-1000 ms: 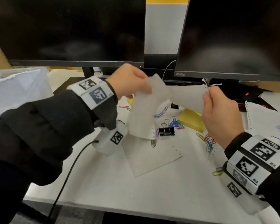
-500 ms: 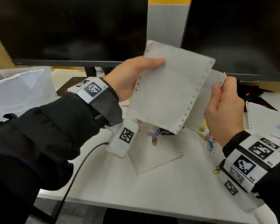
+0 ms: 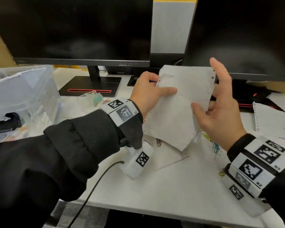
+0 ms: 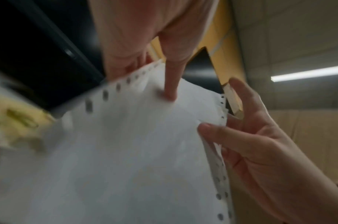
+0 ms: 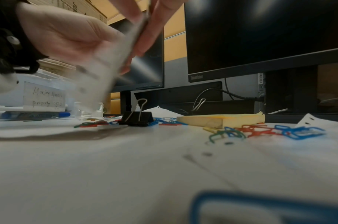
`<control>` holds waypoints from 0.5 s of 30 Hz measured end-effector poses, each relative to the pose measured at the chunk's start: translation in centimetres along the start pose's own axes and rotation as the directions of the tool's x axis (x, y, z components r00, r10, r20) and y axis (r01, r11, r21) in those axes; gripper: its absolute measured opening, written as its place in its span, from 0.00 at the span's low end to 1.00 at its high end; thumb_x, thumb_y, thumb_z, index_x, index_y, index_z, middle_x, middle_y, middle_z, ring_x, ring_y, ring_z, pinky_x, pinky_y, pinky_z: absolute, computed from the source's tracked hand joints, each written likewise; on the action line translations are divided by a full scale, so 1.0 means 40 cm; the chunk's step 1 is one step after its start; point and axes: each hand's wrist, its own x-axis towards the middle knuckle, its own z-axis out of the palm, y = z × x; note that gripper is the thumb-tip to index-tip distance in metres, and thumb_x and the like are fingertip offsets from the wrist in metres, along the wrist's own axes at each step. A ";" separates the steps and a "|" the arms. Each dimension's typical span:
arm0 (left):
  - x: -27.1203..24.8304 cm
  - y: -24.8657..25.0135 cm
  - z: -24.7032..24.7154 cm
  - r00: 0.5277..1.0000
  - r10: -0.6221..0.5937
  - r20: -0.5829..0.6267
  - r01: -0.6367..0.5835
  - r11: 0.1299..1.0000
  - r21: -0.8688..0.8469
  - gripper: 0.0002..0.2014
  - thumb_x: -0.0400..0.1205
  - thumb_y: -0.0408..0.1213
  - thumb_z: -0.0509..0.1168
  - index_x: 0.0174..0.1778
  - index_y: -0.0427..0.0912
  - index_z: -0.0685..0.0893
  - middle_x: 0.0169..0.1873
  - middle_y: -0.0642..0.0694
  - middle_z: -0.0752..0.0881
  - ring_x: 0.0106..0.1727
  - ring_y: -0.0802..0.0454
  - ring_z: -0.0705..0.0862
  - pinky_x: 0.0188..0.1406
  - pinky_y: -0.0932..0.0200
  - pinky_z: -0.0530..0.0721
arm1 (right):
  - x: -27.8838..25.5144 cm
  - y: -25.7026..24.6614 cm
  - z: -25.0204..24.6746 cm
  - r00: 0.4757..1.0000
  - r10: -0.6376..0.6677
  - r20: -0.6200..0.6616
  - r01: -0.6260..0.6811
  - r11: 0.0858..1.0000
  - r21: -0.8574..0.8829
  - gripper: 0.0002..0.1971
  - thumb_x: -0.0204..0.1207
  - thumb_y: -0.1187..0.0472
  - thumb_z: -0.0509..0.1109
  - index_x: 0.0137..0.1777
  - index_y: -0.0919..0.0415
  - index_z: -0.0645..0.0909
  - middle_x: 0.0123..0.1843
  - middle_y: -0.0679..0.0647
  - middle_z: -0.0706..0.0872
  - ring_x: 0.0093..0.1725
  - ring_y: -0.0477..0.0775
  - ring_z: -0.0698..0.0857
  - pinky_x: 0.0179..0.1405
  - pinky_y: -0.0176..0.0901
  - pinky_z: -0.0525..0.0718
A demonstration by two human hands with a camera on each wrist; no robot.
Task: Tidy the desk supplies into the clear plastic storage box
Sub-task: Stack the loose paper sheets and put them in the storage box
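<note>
I hold a small stack of white perforated paper sheets (image 3: 176,116) upright above the desk. My left hand (image 3: 148,92) pinches its left edge, thumb lying on the front face. My right hand (image 3: 220,112) grips the right edge, thumb in front and fingers behind, the index finger straight up. The left wrist view shows the sheets (image 4: 126,151) with both thumbs on them. The clear plastic storage box (image 3: 23,96) stands at the far left, with papers inside. Another sheet (image 3: 168,157) lies on the desk under my hands.
Two dark monitors stand behind. Coloured paper clips (image 5: 260,130), a black binder clip (image 5: 136,119) and a yellow sticky-note pad (image 5: 221,119) lie scattered on the desk. A small clear case (image 3: 89,99) sits beside the box. One more perforated sheet (image 3: 270,119) lies at the right.
The two sheets, held apart and higher half a second ago, now overlap as one stack and sit lower. My right thumb has shifted onto the front of the stack.
</note>
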 end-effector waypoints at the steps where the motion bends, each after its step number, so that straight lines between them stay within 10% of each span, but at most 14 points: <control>1: 0.001 0.005 -0.012 1.000 -0.008 0.025 0.004 0.990 0.139 0.29 0.68 0.38 0.78 0.61 0.46 0.71 0.59 0.44 0.83 0.58 0.45 0.84 0.59 0.46 0.84 | 0.001 0.005 0.002 1.000 -0.016 0.013 0.017 0.997 -0.080 0.36 0.75 0.72 0.66 0.75 0.39 0.60 0.67 0.40 0.76 0.58 0.31 0.80 0.57 0.33 0.83; 4: 0.002 0.016 -0.069 0.973 -0.154 0.172 -0.019 0.687 0.726 0.33 0.69 0.41 0.77 0.69 0.42 0.72 0.60 0.44 0.83 0.56 0.47 0.82 0.47 0.58 0.82 | 0.005 0.023 0.006 0.998 -0.040 -0.052 0.026 0.968 -0.250 0.21 0.73 0.78 0.62 0.53 0.54 0.87 0.61 0.56 0.81 0.53 0.30 0.75 0.57 0.15 0.71; 7: -0.012 -0.009 -0.121 0.863 -0.468 0.189 -0.093 0.220 0.971 0.35 0.67 0.53 0.77 0.67 0.41 0.79 0.61 0.45 0.84 0.49 0.49 0.81 0.40 0.62 0.78 | 0.010 0.021 0.014 0.995 0.014 -0.096 -0.047 0.935 -0.352 0.17 0.74 0.77 0.61 0.52 0.62 0.88 0.58 0.60 0.83 0.57 0.51 0.81 0.57 0.25 0.72; 10: -0.024 -0.053 -0.142 0.841 -0.514 0.167 -0.077 0.191 0.979 0.46 0.60 0.61 0.77 0.72 0.43 0.72 0.66 0.47 0.79 0.60 0.49 0.79 0.56 0.59 0.75 | 0.020 0.007 0.024 0.991 0.091 -0.102 -0.120 0.934 -0.336 0.19 0.75 0.72 0.60 0.63 0.61 0.82 0.61 0.59 0.81 0.59 0.56 0.80 0.55 0.35 0.74; 15: -0.020 -0.068 -0.139 0.837 -0.520 0.169 -0.046 0.240 0.970 0.38 0.61 0.60 0.77 0.63 0.43 0.79 0.59 0.48 0.83 0.57 0.49 0.80 0.57 0.58 0.77 | 0.029 -0.007 0.045 0.979 0.186 -0.085 -0.204 0.920 -0.335 0.26 0.76 0.68 0.62 0.75 0.57 0.68 0.70 0.55 0.71 0.68 0.52 0.72 0.57 0.35 0.71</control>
